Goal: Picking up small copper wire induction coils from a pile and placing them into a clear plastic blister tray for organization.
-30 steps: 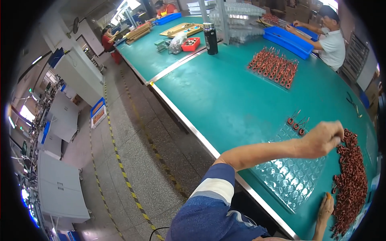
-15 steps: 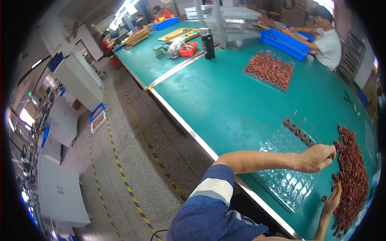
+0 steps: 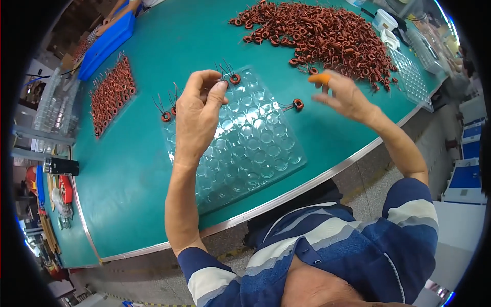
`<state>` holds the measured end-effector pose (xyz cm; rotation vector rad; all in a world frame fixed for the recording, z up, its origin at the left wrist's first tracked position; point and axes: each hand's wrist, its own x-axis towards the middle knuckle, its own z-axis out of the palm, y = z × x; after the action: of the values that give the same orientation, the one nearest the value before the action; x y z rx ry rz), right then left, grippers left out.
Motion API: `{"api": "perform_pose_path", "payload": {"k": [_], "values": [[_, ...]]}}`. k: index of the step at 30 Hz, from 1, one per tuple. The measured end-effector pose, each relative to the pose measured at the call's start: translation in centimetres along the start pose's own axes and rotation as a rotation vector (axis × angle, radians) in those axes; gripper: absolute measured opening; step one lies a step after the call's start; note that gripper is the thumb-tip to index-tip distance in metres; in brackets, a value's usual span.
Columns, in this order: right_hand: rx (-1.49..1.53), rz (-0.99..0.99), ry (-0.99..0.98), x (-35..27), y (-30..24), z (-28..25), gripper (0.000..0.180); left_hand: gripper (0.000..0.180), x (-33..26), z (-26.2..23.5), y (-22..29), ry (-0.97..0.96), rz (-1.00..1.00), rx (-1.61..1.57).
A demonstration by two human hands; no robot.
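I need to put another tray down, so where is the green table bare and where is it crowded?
Bare green table lies left of the clear blister tray, below the filled tray of coils. Another bare band runs between the blister tray's top edge and the loose coil pile. The pile and the area around the right hand are crowded.

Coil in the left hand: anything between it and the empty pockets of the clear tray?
Nothing visible. The left hand pinches a copper coil right above the clear blister tray, whose pockets beneath it look empty. Two more coils sit at the tray's far-left edge.
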<state>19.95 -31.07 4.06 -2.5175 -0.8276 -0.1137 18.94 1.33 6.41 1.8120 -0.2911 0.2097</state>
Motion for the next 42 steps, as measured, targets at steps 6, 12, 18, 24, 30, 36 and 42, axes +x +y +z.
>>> {"api": "perform_pose_path", "payload": {"k": [6, 12, 18, 24, 30, 36, 42], "values": [[0.01, -0.138, -0.032, 0.5, 0.7, 6.1, 0.045, 0.019, -0.6, 0.2, -0.6, -0.065, -0.02, -0.001], [0.175, 0.009, 0.041, 0.8, 0.1, 5.0, 0.028, 0.021, -0.8, 0.5, -0.2, -0.091, -0.025, 0.027], [0.389, 0.14, 0.16, -0.4, -0.7, 2.0, 0.031, 0.016, -1.2, 0.6, -1.2, -0.135, -0.039, 0.116], [0.294, 0.389, 0.398, -5.6, 3.7, -4.4, 0.033, 0.015, -1.1, -0.5, -0.3, -0.152, -0.088, 0.062], [0.18, 0.661, 0.561, -9.0, 10.9, -11.0, 0.039, 0.013, -0.1, -1.1, -1.0, -0.13, -0.089, 0.061], [0.31, 0.799, 0.647, -7.9, 18.4, -14.7, 0.039, 0.013, 0.3, -1.2, -2.0, -0.095, -0.187, 0.025], [0.059, 1.061, 0.873, -0.4, 29.8, -28.2, 0.072, 0.015, 0.1, -1.0, -3.9, -0.123, -0.297, -0.14]]}}
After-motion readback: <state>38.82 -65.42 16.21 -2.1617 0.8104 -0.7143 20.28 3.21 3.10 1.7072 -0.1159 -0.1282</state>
